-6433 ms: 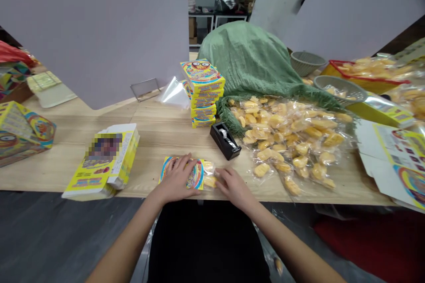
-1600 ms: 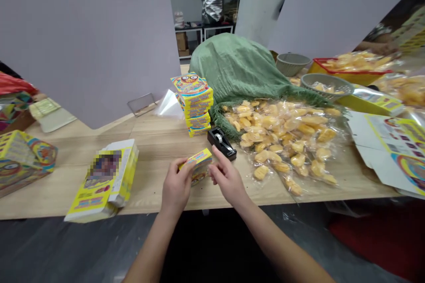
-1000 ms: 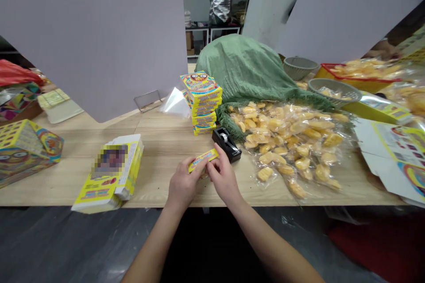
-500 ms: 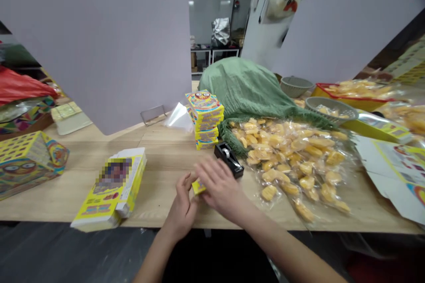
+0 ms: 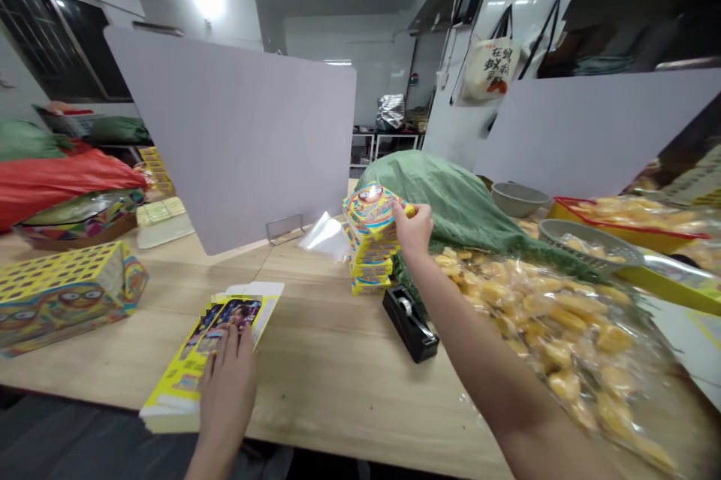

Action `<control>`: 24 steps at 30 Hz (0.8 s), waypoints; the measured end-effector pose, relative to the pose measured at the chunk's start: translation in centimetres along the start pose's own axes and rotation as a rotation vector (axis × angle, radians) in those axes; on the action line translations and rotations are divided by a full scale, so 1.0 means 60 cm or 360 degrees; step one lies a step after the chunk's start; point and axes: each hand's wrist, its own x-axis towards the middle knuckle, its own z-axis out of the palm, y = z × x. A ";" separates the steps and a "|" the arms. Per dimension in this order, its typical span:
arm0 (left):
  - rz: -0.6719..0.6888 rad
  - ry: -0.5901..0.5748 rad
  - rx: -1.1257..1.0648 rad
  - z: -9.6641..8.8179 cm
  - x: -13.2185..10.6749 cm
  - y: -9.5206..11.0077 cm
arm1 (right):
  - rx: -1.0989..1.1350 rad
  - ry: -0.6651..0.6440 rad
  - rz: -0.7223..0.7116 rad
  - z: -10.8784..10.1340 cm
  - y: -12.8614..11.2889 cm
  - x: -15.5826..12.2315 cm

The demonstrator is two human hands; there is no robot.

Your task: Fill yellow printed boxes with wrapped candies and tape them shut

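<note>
My right hand [image 5: 414,230] reaches over the stack of printed yellow cartons [image 5: 366,276], its fingers gripping the end of the top carton [image 5: 370,208]. That carton sits slightly askew on the stack. My left hand [image 5: 226,384] rests open on a flat pile of unfolded yellow cartons [image 5: 225,330] near the table's front edge. Part of the pile's printed face is hidden under that hand. A black tape dispenser [image 5: 410,324] stands on the table between my hands, closer to my right arm, touching neither hand.
A large bag of yellow snacks in clear wrappers [image 5: 563,360] lies under my right forearm, before a green sack [image 5: 444,194]. A grey colander [image 5: 586,243] and a red-rimmed tray [image 5: 613,217] stand to the right. An assembled printed box [image 5: 67,300] sits far left, behind it a lilac partition [image 5: 225,134].
My view has tilted up. My right hand has carried the small carton from the table front onto the stack. My left hand has moved left onto the flat cartons.
</note>
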 end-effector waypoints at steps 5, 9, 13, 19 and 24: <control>0.0055 0.0368 -0.0350 -0.043 -0.001 0.015 | 0.0036 0.0076 -0.0068 -0.035 0.003 -0.072; 0.0363 0.0632 -0.0670 -0.071 -0.038 0.109 | 0.0739 -0.1048 0.0175 -0.116 0.016 -0.232; 0.0506 0.0387 -0.1024 -0.093 -0.066 0.190 | 0.0797 -0.1257 0.0550 -0.171 0.049 -0.316; -0.0108 -0.0646 -0.1856 -0.119 -0.026 0.182 | 0.0226 -0.0732 -0.0179 -0.240 0.080 -0.287; 0.0190 -0.0876 -0.2056 -0.142 -0.029 0.190 | -0.0230 -0.1064 -0.0792 -0.255 0.046 -0.281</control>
